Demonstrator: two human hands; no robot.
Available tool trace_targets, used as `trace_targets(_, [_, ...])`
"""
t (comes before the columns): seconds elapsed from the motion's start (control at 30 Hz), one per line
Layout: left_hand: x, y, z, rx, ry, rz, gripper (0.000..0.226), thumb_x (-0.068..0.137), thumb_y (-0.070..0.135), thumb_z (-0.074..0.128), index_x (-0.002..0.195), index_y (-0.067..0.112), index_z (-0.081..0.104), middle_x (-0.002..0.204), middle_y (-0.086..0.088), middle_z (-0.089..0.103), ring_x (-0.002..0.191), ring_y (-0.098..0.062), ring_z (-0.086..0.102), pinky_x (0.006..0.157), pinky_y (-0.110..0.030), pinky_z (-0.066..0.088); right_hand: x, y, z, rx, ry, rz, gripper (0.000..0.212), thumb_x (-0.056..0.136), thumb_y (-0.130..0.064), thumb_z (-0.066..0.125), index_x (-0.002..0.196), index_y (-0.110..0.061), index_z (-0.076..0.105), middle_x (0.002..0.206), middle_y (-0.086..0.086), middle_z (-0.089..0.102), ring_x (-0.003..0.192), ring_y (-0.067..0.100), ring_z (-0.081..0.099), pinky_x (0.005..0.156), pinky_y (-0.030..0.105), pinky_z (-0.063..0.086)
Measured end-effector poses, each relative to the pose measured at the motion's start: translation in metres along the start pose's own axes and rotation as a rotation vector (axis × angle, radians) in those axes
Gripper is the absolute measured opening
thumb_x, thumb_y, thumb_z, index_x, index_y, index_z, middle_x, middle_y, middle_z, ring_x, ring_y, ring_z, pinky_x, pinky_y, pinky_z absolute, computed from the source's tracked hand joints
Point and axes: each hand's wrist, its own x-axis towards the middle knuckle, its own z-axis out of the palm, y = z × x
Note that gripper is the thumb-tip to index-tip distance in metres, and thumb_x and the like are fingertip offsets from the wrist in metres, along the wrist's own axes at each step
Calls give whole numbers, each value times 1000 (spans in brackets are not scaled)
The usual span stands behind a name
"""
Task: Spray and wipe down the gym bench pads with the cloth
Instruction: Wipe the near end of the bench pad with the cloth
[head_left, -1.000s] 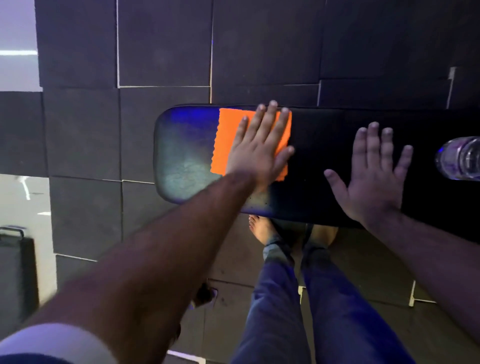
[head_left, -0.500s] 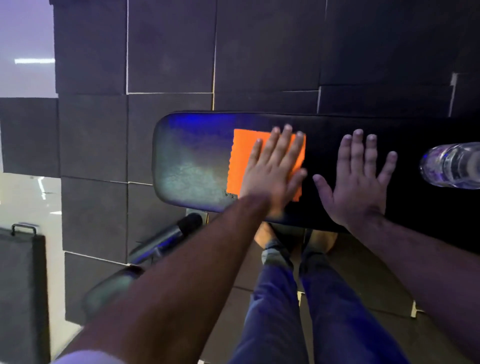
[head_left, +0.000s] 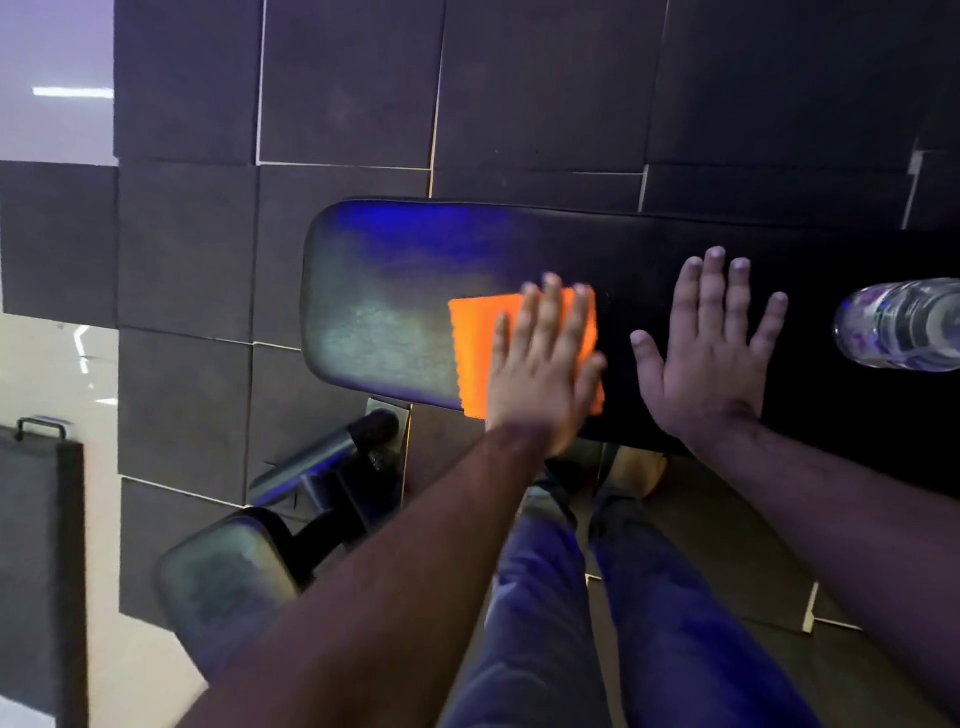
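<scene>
A long black bench pad (head_left: 395, 291) runs across the view from the middle to the right edge. On it lies a flat orange cloth (head_left: 475, 343), near the pad's front edge. My left hand (head_left: 540, 374) presses flat on the cloth with its fingers spread, covering the cloth's right half. My right hand (head_left: 711, 353) rests flat and bare on the pad just to the right of the cloth, holding nothing. A clear bottle (head_left: 904, 325) stands on the pad at the right edge of the view.
A smaller black pad (head_left: 223, 571) and a dark metal frame bar (head_left: 322, 462) sit below the bench's left end. Dark rubber floor tiles (head_left: 187, 405) surround the bench. My legs in blue trousers (head_left: 545, 623) stand close to the bench. A dark case with a handle (head_left: 36, 519) stands at the left.
My left hand has slid the orange cloth from the far edge of the pad toward the near edge and rightward. My right hand has drawn in closer to the cloth.
</scene>
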Motion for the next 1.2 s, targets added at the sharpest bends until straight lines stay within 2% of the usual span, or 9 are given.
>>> trace_targets(0.1, [-34,-30,-1,54,-77,232,75,109,56,40,173,29,12,182,-3,9,169,-24,8,134,-56,18,0,1,-4,39,3,1,86,105,-57,30,170,-7,6,180,13,1,166,33,0,130,67,2])
trace_targets(0.3, [39,-17,-27,-25,14,-305,72,109,55,25,175,28,15,183,-9,5,170,-32,4,133,-55,5,-26,25,-10,209,55,-105,81,107,-49,41,167,0,20,177,20,14,166,34,11,135,51,9])
trace_targets(0.4, [100,24,-31,-35,39,-412,69,113,54,23,175,28,13,183,-10,5,170,-33,1,134,-57,1,-61,50,-9,205,82,-133,76,108,-47,40,165,3,28,175,22,22,164,36,18,134,51,15])
trace_targets(0.53, [120,99,-17,-16,-46,-167,71,113,55,25,175,24,14,184,-7,6,170,-29,-2,135,-53,-3,-98,80,-4,163,71,-75,75,107,-45,40,164,2,31,174,21,24,163,36,21,132,54,19])
trace_targets(0.7, [46,91,-2,106,-158,521,75,111,55,37,175,23,17,183,-5,11,170,-26,9,136,-51,9,-109,97,1,103,57,-41,76,106,-46,39,167,-2,27,177,18,19,164,32,18,133,51,15])
trace_targets(0.87, [65,43,-21,166,-157,253,72,111,55,28,176,29,8,184,-3,2,170,-26,2,136,-52,4,-110,97,3,70,71,-77,79,106,-47,41,167,0,24,177,19,18,165,34,18,133,52,15])
trace_targets(1.03, [124,117,-21,0,-51,-145,67,113,52,24,175,27,15,184,-2,-1,170,-27,-6,135,-55,-4,-109,95,2,126,78,-58,78,108,-51,35,167,-1,25,177,18,19,165,32,16,134,51,14])
trace_targets(1.1, [114,144,-6,15,-63,-48,69,112,53,26,175,25,17,184,-2,4,170,-27,-3,135,-54,-3,-108,96,3,202,101,-49,79,109,-55,24,166,0,27,176,18,21,164,32,18,134,49,14])
trace_targets(1.2, [53,147,7,59,-113,390,75,111,54,37,175,22,15,183,-5,12,170,-28,7,135,-52,3,-107,102,3,249,135,-9,82,110,-58,18,165,1,29,175,19,24,163,33,21,134,48,13])
